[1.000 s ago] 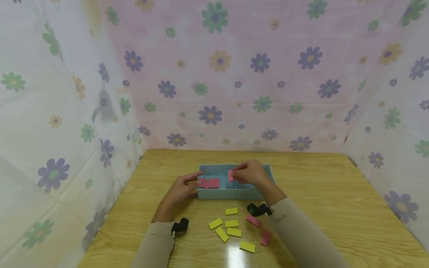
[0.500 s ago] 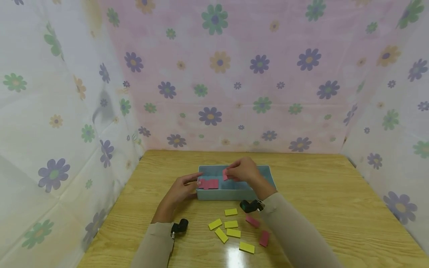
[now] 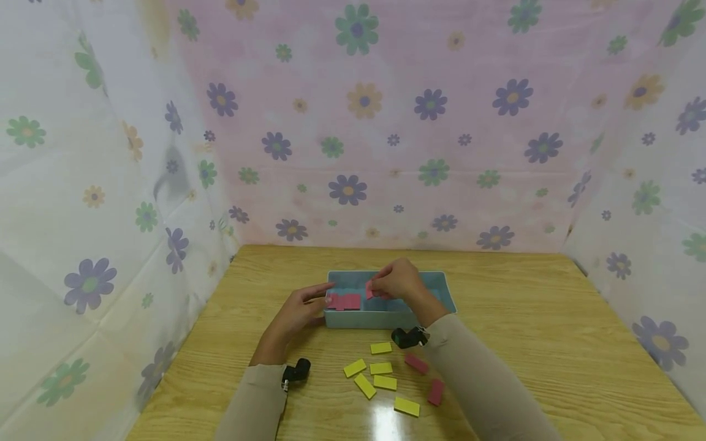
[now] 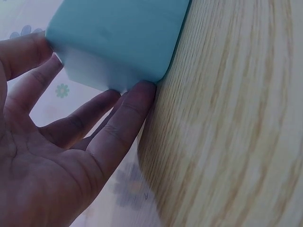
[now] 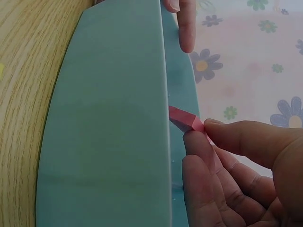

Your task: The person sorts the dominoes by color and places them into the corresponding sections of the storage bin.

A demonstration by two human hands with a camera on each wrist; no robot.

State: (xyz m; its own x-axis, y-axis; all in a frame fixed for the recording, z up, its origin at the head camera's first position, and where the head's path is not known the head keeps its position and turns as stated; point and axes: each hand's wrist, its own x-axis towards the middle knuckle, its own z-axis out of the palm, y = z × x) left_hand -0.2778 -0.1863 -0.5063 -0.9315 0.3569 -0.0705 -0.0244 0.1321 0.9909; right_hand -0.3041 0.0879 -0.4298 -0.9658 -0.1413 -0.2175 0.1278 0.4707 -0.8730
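Note:
A light blue divided box (image 3: 364,320) stands on the table. At its left end is my left hand (image 3: 298,312), thumb and a finger over the rim. In the left wrist view, my other fingers (image 4: 120,116) press the outside of the end wall (image 4: 99,71). My right hand (image 3: 401,283) reaches into the left compartment and pinches a small pink block (image 5: 184,117) between thumb and fingertips, partly below the front rim in the right wrist view. Several pink blocks (image 3: 347,301) lie together in the compartment's front left part. The right compartment is partly hidden by my right hand and forearm.
Several yellow blocks (image 3: 384,382) lie scattered on the wooden table (image 3: 513,306) in front of the box. Two pink blocks (image 3: 436,392) lie near my right sleeve (image 3: 480,373). Flowered cloth (image 3: 386,122) hangs around the back and sides.
My right hand has moved left with the pink block, from beside the divider to over the left compartment, and is now slightly lower. My left hand has stayed at the box end.

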